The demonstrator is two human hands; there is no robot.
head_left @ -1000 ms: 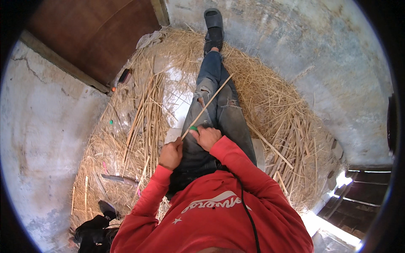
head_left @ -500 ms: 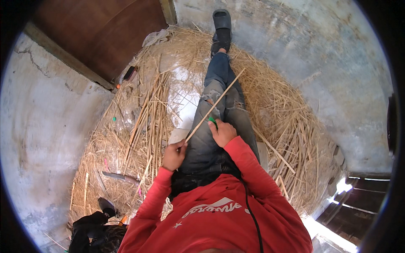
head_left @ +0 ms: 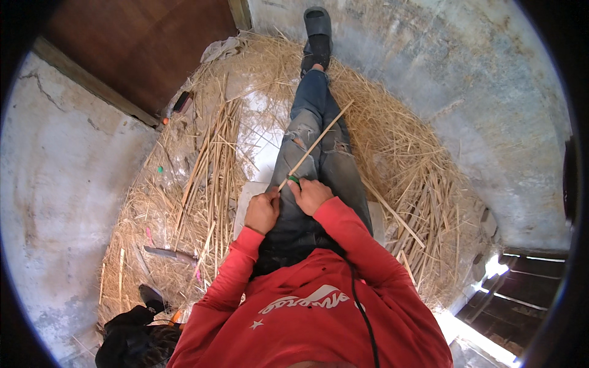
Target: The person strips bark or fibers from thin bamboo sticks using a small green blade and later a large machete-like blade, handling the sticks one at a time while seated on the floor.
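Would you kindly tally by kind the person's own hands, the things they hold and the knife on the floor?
Own hands: 2, left hand and right hand
Held stick: 1
Green item in the right hand, partly hidden: 1
Knife: 1
Total: 5

Sweatshirt (head_left: pixel 294 340) is done up in bright red, front printed with white lettering (head_left: pixel 325 292) and a white star (head_left: pixel 256 324). Jeans (head_left: pixel 345 178) are faded, blue going to charcoal. Stick (head_left: pixel 320 140) is toned pale tan, small handheld bit (head_left: pixel 294 180) is coloured green, straw (head_left: pixel 392 126) is tinted golden. Wall (head_left: pixel 491 104) is mottled grey-white, rust-streaked; big panel (head_left: pixel 141 52) is coloured reddish brown, slipper (head_left: pixel 317 23) dark grey.
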